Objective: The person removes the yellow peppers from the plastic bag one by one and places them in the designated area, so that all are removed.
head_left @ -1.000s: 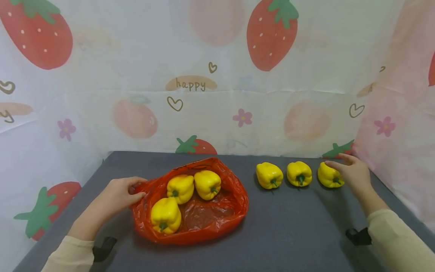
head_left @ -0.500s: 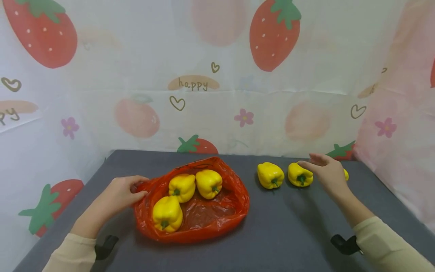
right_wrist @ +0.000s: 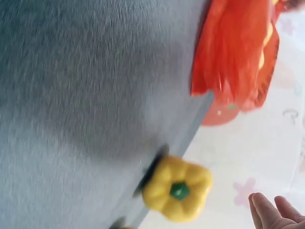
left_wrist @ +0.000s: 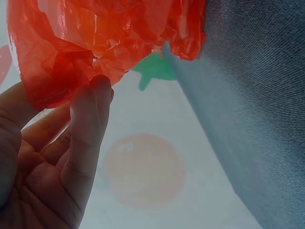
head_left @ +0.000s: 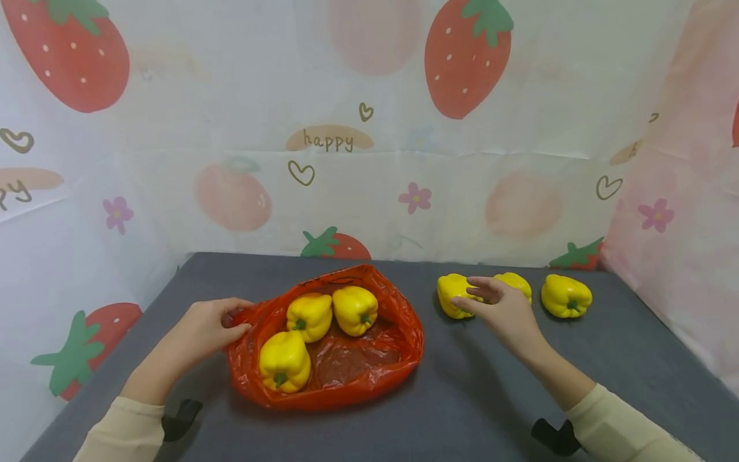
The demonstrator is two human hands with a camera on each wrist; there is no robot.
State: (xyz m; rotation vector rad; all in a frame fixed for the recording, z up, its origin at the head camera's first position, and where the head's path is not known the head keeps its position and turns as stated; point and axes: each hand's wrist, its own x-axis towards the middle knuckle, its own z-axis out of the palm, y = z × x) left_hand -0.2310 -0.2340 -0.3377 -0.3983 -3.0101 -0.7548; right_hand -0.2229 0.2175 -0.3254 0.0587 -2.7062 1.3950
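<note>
While the left hand [head_left: 204,327] stays pinched on the left edge of the red plastic bag [head_left: 335,399], the right hand [head_left: 510,317] has travelled leftward. One second earlier it hung at the rightmost pepper [head_left: 566,296], which now lies in full view; seen from overhead, the hand instead partly hides the middle pepper [head_left: 516,283] and the leftmost pepper [head_left: 449,295]. Its fingers [right_wrist: 267,212] are loosely extended and hold nothing; the right wrist view shows them clear of the nearest pepper. The two hands are well apart.

For the work in hand, the change appears to be one of position only: three yellow peppers sit inside the open bag, the near one [head_left: 285,362], the central one [head_left: 310,317] and the far one [head_left: 355,310], and three lie on the grey table [head_left: 416,427] to its right, as before.

Legible on the pale backdrop [head_left: 260,77] is "happy" [head_left: 329,140], lettered in brown on a peach oval. At the left edge only "py" can be read. Dark marks along the bag's far rim are illegible; no brand shows on the peppers.
</note>
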